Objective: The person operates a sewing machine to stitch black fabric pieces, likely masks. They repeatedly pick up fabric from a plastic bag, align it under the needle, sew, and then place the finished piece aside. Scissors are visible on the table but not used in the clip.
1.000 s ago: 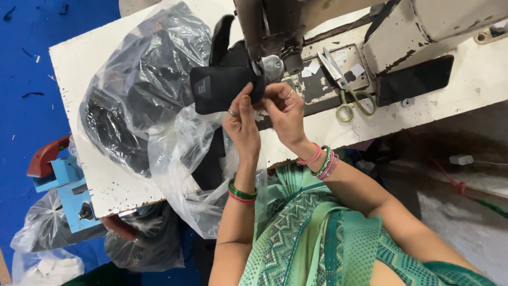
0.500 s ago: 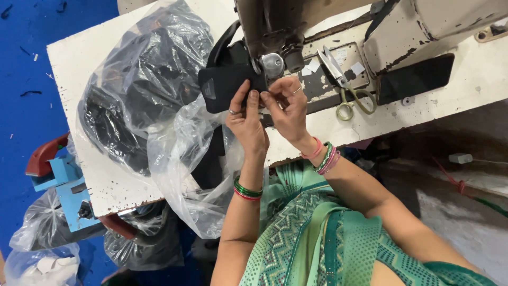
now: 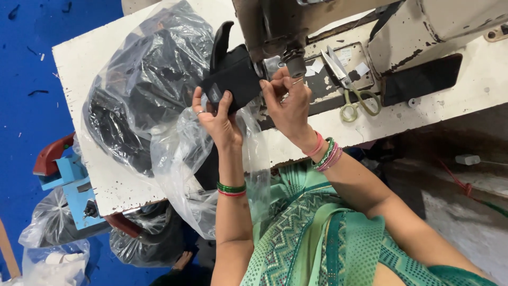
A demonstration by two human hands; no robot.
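- The clear plastic bag stuffed with dark fabric pieces point(image 3: 143, 100) lies on the left part of the worn white worktable point(image 3: 79, 69), just beside the work; as I judge it, it should stay off the piece being fed so nothing snags.
- The left hand point(image 3: 217, 119) grips the flat black fabric piece with a strap loop point(image 3: 230, 79) from below: the thumb is on its near face and the fingers are curled round its lower edge. A firm, flat hold here would likely keep the edge square to the needle.
- That black piece is held tilted up against the sewing machine head point(image 3: 275, 26), its right edge at the presser foot area; the strap stands up at its top left. It looks stiff, smooth and matte, with a small grey label on the near face.
- The right hand point(image 3: 288, 106) has its fingertips pinched together at the piece's right edge, just under the needle bar. Whether they hold thread or only the fabric edge I cannot tell. Fingers are best kept to the side of the needle line.
- Green-handled scissors point(image 3: 352, 95) lie open on the table to the right, well apart from both hands.
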